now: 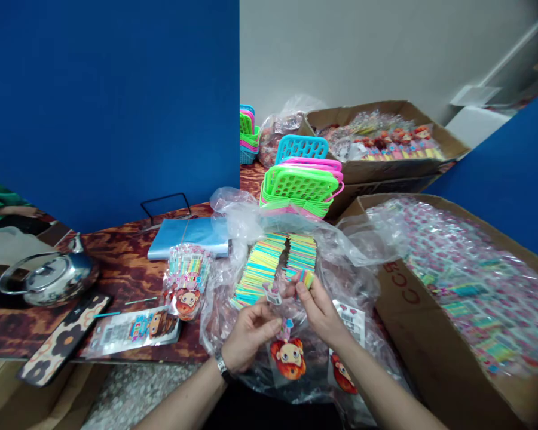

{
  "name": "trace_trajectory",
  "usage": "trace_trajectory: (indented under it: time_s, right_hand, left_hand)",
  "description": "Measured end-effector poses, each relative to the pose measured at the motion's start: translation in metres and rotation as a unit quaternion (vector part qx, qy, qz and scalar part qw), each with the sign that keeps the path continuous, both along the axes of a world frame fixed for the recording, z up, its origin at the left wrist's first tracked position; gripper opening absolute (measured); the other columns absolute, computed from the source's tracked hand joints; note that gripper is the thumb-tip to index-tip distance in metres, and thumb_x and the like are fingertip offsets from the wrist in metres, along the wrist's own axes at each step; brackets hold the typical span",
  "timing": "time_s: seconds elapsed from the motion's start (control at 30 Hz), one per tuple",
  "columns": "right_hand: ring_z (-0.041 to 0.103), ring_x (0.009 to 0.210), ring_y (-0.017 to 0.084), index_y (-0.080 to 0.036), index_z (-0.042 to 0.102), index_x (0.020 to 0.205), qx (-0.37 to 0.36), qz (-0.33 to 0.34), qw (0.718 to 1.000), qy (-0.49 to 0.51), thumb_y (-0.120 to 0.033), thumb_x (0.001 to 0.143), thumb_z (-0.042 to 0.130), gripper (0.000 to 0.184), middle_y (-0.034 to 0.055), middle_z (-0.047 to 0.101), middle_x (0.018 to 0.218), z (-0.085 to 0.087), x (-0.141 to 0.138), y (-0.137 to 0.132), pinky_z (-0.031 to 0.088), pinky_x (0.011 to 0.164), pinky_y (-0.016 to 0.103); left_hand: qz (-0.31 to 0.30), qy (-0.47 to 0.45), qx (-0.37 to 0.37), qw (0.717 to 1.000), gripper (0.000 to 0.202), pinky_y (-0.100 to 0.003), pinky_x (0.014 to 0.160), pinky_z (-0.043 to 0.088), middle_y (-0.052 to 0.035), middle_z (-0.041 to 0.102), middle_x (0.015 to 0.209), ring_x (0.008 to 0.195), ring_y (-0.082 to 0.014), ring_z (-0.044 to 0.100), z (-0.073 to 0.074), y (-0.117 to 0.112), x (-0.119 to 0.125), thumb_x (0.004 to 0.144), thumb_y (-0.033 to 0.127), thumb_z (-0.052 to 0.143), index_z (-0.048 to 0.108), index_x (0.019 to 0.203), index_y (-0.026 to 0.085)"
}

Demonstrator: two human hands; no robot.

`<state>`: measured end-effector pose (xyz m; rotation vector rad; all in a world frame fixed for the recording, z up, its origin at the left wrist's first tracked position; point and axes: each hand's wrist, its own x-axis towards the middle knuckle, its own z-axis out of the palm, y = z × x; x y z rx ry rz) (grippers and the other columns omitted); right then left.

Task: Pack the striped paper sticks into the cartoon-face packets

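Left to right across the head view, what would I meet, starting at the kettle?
Shiny round metal kettle → clear plastic packet filled with coloured sticks → left hand → right hand holding short multicoloured sticks → nearer open brown cardboard box.

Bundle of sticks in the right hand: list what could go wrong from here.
1. The bundle of sticks is loose and thin, so a slack grip by the right hand might scatter some onto the pile of sticks below.
2. The packet at the left hand looks like thin, clear plastic; it could crumple or slip.
3. The flowered case juts past the edge of the table; a bump might knock it off.
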<state>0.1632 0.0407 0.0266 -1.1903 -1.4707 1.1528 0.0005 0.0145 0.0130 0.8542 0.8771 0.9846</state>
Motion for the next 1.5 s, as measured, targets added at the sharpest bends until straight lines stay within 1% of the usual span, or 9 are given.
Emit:
trace_trajectory:
  time_s: [0.1,0.2,0.37,0.53,0.77,1.07,1.23,1.37,1.5]
  right_hand:
    - [0.053,0.073,0.013,-0.022,0.048,0.096,0.056,-0.014,0.996,-0.064,-0.034,0.091,0.037,0.018,0.0008,0.055,0.081,-0.001,-0.005,-0.006,0.044,0.069,0.026]
    - [0.052,0.071,0.013,-0.022,0.048,0.092,0.058,-0.007,0.996,-0.075,-0.035,0.091,0.036,0.018,0.0005,0.054,0.078,-0.001,-0.006,-0.009,0.044,0.068,0.026]
    - [0.058,0.084,0.016,-0.023,0.044,0.091,0.062,-0.077,0.991,0.089,-0.037,0.091,0.034,0.017,0.0008,0.055,0.081,0.024,-0.009,-0.002,0.044,0.082,0.035]
    - [0.060,0.088,0.018,-0.025,0.042,0.096,0.068,-0.100,0.970,0.210,-0.034,0.091,0.034,0.013,-0.0005,0.055,0.075,0.049,-0.025,-0.001,0.044,0.082,0.040]
    - [0.058,0.095,0.018,-0.024,0.043,0.099,0.077,-0.123,0.978,0.149,-0.039,0.091,0.034,0.019,0.0015,0.059,0.081,0.044,-0.038,-0.004,0.043,0.085,0.039]
    - [0.055,0.098,0.017,-0.023,0.049,0.093,0.077,-0.146,0.981,0.099,-0.037,0.093,0.029,0.024,0.0041,0.059,0.089,0.033,-0.041,-0.007,0.041,0.089,0.037]
    - [0.049,0.108,0.019,-0.022,0.050,0.098,0.106,-0.093,0.990,-0.020,-0.033,0.092,0.031,0.022,0.0073,0.057,0.106,0.036,-0.031,-0.013,0.038,0.094,0.040]
    - [0.038,0.122,0.023,-0.022,0.042,0.120,0.162,-0.014,0.979,-0.121,-0.034,0.090,0.038,0.033,0.0107,0.042,0.131,0.038,-0.012,-0.016,0.031,0.101,0.045]
    - [0.046,0.115,0.022,-0.023,0.041,0.123,0.189,-0.036,0.969,-0.152,-0.027,0.090,0.038,0.034,0.0101,0.050,0.122,0.039,0.003,-0.013,0.037,0.097,0.043]
  left_hand:
    - [-0.013,-0.108,-0.073,0.991,0.034,-0.021,0.057,0.038,0.0026,0.052,0.060,0.055,-0.0078,0.047,0.001,-0.007,0.008,0.058,0.037,0.076,0.051,0.059,0.014]
    - [-0.018,-0.109,-0.081,0.991,0.035,-0.022,0.059,0.039,0.0012,0.055,0.062,0.058,-0.0094,0.050,0.003,-0.005,0.009,0.056,0.037,0.078,0.051,0.060,0.014]
    - [0.004,0.051,0.007,0.999,0.029,-0.023,0.059,0.041,0.0006,0.058,0.060,0.059,-0.0114,0.053,0.001,0.000,0.001,0.065,0.036,0.071,0.053,0.061,0.015]
    - [0.028,0.216,0.076,0.973,0.024,-0.022,0.052,0.040,0.0003,0.059,0.058,0.053,-0.0114,0.052,0.000,-0.002,0.003,0.067,0.034,0.068,0.056,0.061,0.014]
    - [0.034,0.282,0.127,0.950,0.019,-0.021,0.052,0.041,-0.0001,0.060,0.058,0.052,-0.0119,0.052,-0.006,-0.003,0.003,0.069,0.032,0.065,0.059,0.063,0.015]
    - [0.049,0.281,0.124,0.950,0.019,-0.021,0.053,0.042,0.0002,0.059,0.058,0.054,-0.0120,0.052,-0.002,-0.003,0.006,0.070,0.030,0.065,0.058,0.062,0.015]
    - [0.057,0.320,0.187,0.927,0.018,-0.021,0.053,0.043,-0.0022,0.063,0.064,0.056,-0.0127,0.055,0.002,-0.001,0.000,0.073,0.031,0.064,0.062,0.067,0.015]
    - [0.048,0.342,0.263,0.901,0.014,-0.022,0.057,0.045,-0.0044,0.066,0.072,0.063,-0.0148,0.060,0.006,0.002,-0.009,0.076,0.030,0.062,0.065,0.075,0.016]
    - [0.049,0.353,0.301,0.884,0.014,-0.023,0.059,0.047,-0.0056,0.068,0.077,0.068,-0.0155,0.062,0.003,0.005,-0.016,0.077,0.030,0.062,0.066,0.083,0.017]
